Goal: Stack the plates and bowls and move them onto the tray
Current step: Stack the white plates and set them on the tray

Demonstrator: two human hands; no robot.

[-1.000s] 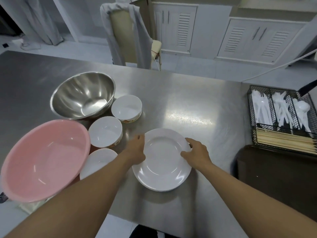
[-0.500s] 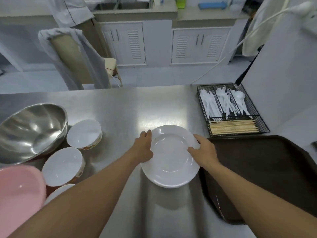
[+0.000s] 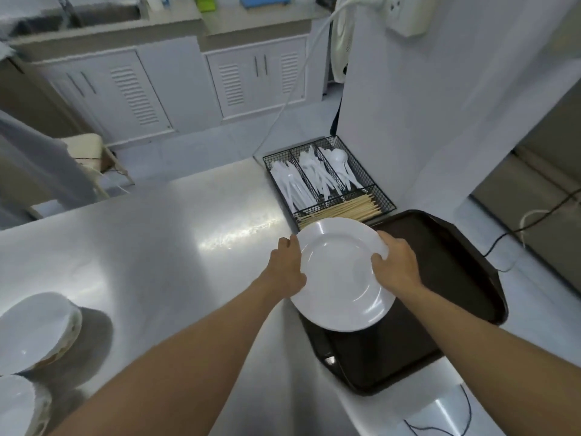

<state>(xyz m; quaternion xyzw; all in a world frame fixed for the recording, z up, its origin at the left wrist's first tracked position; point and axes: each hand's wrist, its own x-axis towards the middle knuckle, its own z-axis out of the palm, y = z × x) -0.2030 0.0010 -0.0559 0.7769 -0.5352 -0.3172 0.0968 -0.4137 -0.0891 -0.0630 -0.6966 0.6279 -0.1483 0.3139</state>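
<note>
Now both grips, left hand (image 3: 286, 269) & right hand (image 3: 396, 269), on plate (image 3: 338, 278) rim over tray (image 3: 452, 278) edge.

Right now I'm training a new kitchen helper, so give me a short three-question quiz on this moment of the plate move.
1. True or false: both hands hold the white plate by its rim.
2. Which part of the dark tray does the plate overlap? A) near left corner B) far right corner C) none
3. Fill in: the wire caddy sits at the tray's ____ edge.

Key: 1. True: the left hand grips the left rim and the right hand the right rim. 2. A. 3. Far; it holds white plastic cutlery and wooden sticks.
</note>
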